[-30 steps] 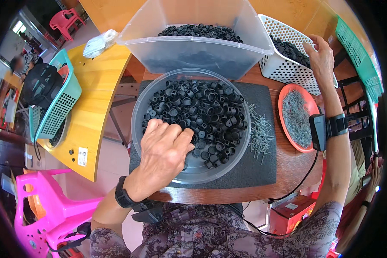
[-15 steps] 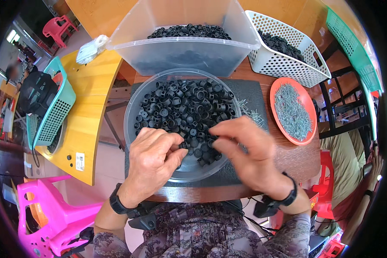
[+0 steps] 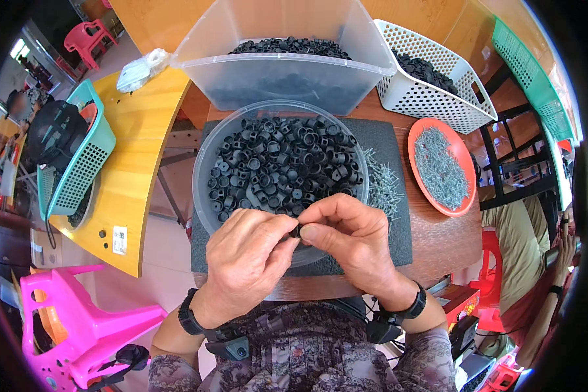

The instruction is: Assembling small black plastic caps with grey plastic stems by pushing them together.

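Note:
My left hand (image 3: 251, 255) and my right hand (image 3: 354, 238) meet over the near rim of a clear round tub. Between their fingertips is a small black plastic cap (image 3: 296, 231), mostly covered by the fingers. Both hands are closed in a pinch on it. Many similar black plastic caps (image 3: 277, 157), hollow and ring-like, fill the tub (image 3: 199, 189). The tub sits on a dark foam mat (image 3: 398, 238). Loose silver screws (image 3: 383, 189) lie on the mat to the right of the tub.
An orange-red plate (image 3: 456, 210) of screws stands at the right. Behind are a clear bin (image 3: 287, 81) and a white basket (image 3: 415, 99), both holding black parts. Left, a yellow table (image 3: 134, 150) carries a green basket (image 3: 85, 173). A pink stool (image 3: 98, 313) stands below it. Another person sits at right.
My right hand has come left from the tub's right side to meet my left hand. Both now pinch the cap together at the near rim. My left hand has shifted slightly right.

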The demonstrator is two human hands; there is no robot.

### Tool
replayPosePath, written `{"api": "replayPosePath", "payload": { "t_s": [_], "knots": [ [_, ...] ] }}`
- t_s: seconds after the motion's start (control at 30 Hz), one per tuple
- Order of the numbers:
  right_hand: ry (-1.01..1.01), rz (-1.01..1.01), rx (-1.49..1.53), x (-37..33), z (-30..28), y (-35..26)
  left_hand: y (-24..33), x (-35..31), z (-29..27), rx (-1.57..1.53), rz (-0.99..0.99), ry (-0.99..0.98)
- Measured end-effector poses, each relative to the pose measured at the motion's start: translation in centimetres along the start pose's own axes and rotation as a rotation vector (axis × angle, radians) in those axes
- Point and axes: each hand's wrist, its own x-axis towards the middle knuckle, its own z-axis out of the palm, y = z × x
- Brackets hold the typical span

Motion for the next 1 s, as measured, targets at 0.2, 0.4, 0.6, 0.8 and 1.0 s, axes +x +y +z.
{"api": "replayPosePath", "payload": {
  "t_s": [0.2,0.4,0.6,0.8,1.0],
  "knots": [
    [0.026,0.020,-0.001,-0.4,0.1,-0.3,0.6,0.6,0.0,0.141,0.125,-0.015],
    [0.057,0.103,0.116,-0.7,-0.3,-0.7,0.6,0.0,-0.2,-0.227,-0.148,-0.039],
    [0.059,-0.024,0.060,-0.9,0.4,-0.1,0.1,-1.2,0.4,-0.591,-0.440,-0.014],
    [0.093,-0.268,-0.228,-0.8,0.3,0.0,0.3,-1.0,0.8,-1.030,-0.596,0.038],
    [0.210,-0.352,-0.333,-1.0,0.9,0.0,1.0,-0.5,0.1,-0.925,-0.755,-0.010]
  ]
}}
